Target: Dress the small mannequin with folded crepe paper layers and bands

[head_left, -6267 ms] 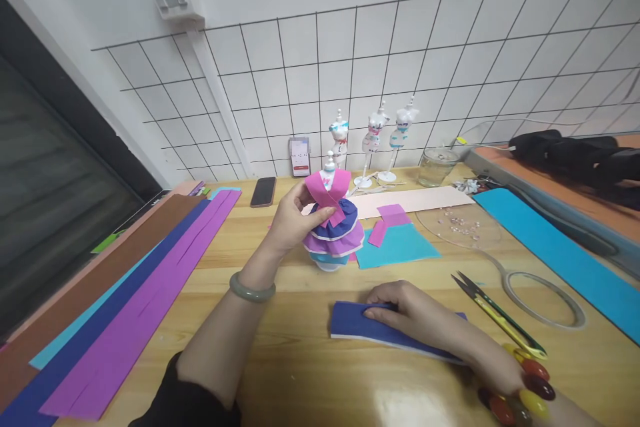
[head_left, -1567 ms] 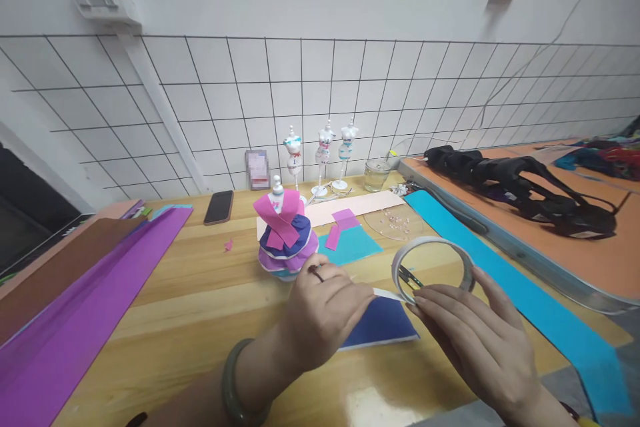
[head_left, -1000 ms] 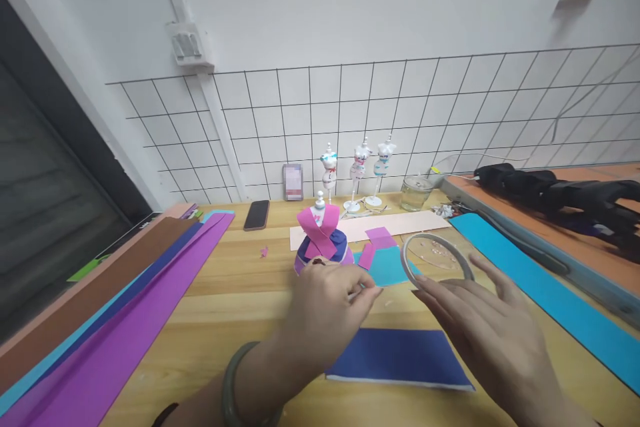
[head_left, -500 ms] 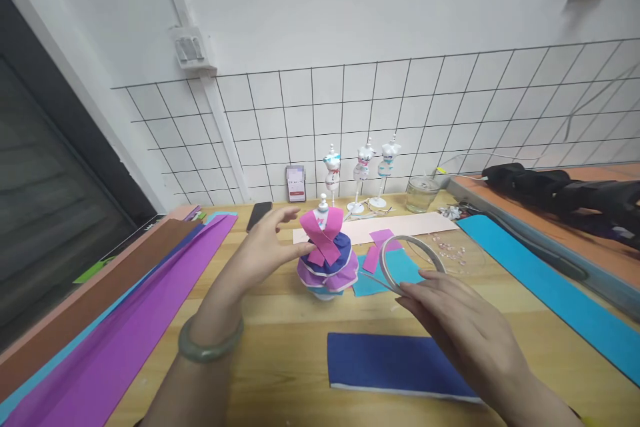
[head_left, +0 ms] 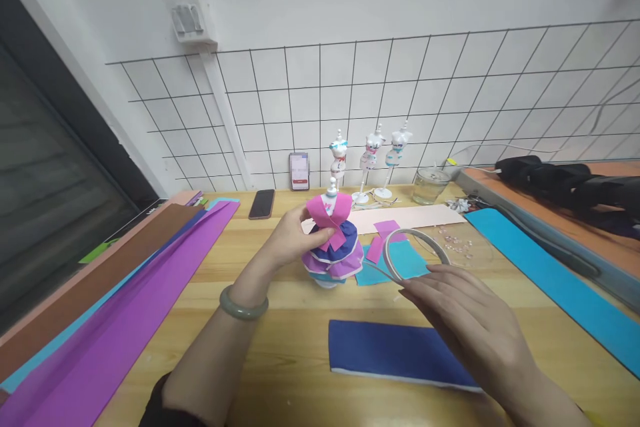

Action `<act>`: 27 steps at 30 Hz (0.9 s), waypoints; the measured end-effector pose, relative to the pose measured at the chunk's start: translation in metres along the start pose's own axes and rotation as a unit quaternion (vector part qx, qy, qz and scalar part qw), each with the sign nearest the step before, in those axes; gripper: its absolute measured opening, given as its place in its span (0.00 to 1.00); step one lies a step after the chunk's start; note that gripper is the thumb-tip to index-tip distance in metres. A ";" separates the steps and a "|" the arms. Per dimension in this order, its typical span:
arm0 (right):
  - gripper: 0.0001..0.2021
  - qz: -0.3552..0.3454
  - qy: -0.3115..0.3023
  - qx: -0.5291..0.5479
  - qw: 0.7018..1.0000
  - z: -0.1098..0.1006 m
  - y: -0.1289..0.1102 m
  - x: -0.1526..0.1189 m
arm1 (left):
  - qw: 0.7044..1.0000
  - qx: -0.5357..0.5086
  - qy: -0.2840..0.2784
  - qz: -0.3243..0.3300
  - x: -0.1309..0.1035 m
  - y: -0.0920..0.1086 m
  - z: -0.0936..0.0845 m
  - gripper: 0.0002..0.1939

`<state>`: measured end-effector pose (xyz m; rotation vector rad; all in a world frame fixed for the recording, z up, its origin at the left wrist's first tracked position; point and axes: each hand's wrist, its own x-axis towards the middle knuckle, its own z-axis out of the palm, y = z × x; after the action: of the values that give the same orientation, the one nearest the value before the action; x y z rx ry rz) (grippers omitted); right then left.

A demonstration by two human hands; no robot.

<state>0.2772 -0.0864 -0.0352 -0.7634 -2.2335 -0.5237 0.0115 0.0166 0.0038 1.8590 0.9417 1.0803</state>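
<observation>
A small dress form (head_left: 333,247) stands upright on the table, with a pink crossed top and a layered skirt in dark blue, purple and light blue. My left hand (head_left: 295,237) grips its left side, the thumb across the pink strips at the waist and the fingers hidden behind. Closed on a roll of narrow white ribbon (head_left: 393,259), my right hand (head_left: 467,313) is to the right of the form. A loose end of the ribbon runs toward the skirt. A folded dark blue strip (head_left: 395,352) with a white edge lies in front.
Three white dress forms (head_left: 370,153) stand at the back, beside a glass jar (head_left: 430,185). Two phones, one lying (head_left: 261,204) and one upright (head_left: 299,171), are back left. Long coloured sheets (head_left: 150,300) lie left; a blue strip (head_left: 550,280) and small beads (head_left: 457,243) are right.
My left hand has moved right and closed on the dress form's waist, pressing the pink strips. The right hand still holds the ribbon roll. The camera view has shifted slightly.
</observation>
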 end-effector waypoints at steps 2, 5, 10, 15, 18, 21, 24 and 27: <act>0.13 0.004 0.004 0.004 1.000 0.000 -0.001 0.001 | 1.000 -0.006 0.014 0.000 0.001 -0.004 0.003 0.19; 0.15 0.017 0.010 0.013 1.000 -0.001 -0.004 0.004 | 1.000 -0.006 0.025 0.006 0.002 -0.009 0.007 0.18; 0.20 0.034 0.027 0.030 0.999 0.000 -0.010 0.015 | 0.999 -0.012 0.037 0.018 0.002 -0.011 0.009 0.19; 0.12 0.042 0.023 0.026 0.999 0.004 -0.007 0.027 | 0.999 -0.015 0.020 0.040 0.002 -0.012 0.009 0.18; 0.07 0.043 0.017 0.009 0.999 0.008 -0.004 0.033 | 0.999 -0.025 0.013 0.042 0.002 -0.012 0.008 0.18; 0.06 0.045 0.013 -0.007 0.999 0.011 -0.002 0.037 | 0.998 -0.041 -0.007 0.043 0.002 -0.012 0.006 0.21; 0.04 0.037 0.011 -0.010 0.999 0.012 -0.004 0.041 | 0.997 -0.051 -0.024 0.050 0.002 -0.011 0.001 0.22; 0.03 0.035 0.013 -0.014 0.999 0.012 -0.005 0.044 | 0.997 -0.048 -0.038 0.054 0.001 -0.009 -0.003 0.23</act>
<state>0.2429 -0.0676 -0.0120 -0.8414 -2.1721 -0.5292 0.0069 0.0221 -0.0026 1.8756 0.7405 1.0909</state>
